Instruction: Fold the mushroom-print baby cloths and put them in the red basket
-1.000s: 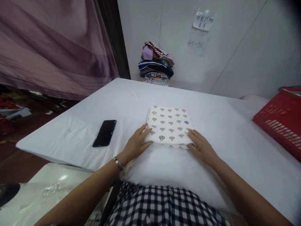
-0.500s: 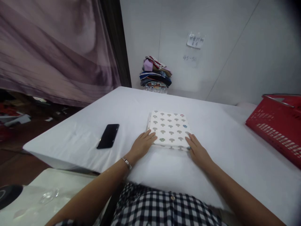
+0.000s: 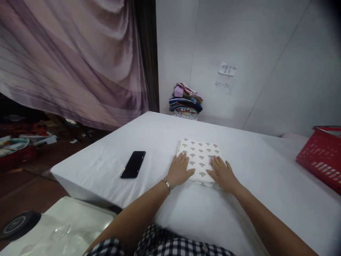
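A folded white cloth (image 3: 201, 156) printed with grey mushrooms, a few of them coloured, lies flat on the white-covered table (image 3: 160, 131) in front of me. My left hand (image 3: 180, 170) rests palm down on its near left part, fingers spread and pointing away from me. On the near right part lies my right hand (image 3: 223, 174), also flat with the fingers apart. Both hands touch the top of the cloth and cover some of its print. A bracelet (image 3: 167, 185) circles my left wrist.
A black smartphone (image 3: 133, 164) lies left of the cloth. At the right edge stands a red plastic basket (image 3: 321, 156). Folded garments (image 3: 185, 101) are stacked beyond the far edge, by the wall. A pinkish curtain (image 3: 106, 64) hangs at left; a pale surface (image 3: 64, 227) sits lower left.
Both hands have moved from the cloth's side edges onto its top, now lying flatter and closer together. The view has tilted up and shifted left.
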`<state>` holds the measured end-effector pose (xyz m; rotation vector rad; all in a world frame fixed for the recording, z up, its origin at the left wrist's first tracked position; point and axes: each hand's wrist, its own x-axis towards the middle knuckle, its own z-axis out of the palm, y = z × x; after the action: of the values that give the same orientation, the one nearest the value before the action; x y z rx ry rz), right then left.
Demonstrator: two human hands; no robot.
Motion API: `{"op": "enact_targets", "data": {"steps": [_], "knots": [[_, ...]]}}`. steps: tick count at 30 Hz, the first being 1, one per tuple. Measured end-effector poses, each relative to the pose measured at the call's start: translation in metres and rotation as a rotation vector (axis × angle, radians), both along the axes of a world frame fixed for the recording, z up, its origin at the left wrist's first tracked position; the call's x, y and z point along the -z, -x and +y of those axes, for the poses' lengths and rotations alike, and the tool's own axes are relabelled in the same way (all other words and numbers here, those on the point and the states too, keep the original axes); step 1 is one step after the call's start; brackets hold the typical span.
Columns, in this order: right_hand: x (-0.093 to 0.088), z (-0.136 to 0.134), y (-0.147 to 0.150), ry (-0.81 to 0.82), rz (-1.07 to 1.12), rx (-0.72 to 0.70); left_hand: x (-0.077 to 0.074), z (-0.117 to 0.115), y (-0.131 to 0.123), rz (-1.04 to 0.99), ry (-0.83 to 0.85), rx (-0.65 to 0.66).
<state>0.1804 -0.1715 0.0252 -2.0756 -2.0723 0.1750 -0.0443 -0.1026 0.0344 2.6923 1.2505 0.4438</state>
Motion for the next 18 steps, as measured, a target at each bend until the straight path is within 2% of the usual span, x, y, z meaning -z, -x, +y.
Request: {"op": "enact_targets", "data": {"steps": [3,5,8,11,14,18], "knots": [[0.014,0.007,-0.006,0.081,-0.046,0.042,0.017,0.01,0.001,0.016,0.057,-0.017],[0.019,0.008,-0.008,0.088,-0.04,0.051,0.023,0.012,0.004,-0.003,0.054,-0.004],[0.01,0.012,-0.009,0.125,0.03,0.074,0.023,0.012,0.005,-0.038,0.097,0.011],[-0.004,0.029,-0.01,0.08,0.083,0.101,0.018,0.017,0.006,-0.16,0.162,-0.013],[-0.006,0.051,-0.016,0.007,0.073,0.146,0.011,0.033,0.009,-0.351,0.158,-0.167],[0.014,0.067,-0.022,0.006,-0.002,0.185,0.005,0.059,0.013,-0.428,0.304,-0.446]]}}
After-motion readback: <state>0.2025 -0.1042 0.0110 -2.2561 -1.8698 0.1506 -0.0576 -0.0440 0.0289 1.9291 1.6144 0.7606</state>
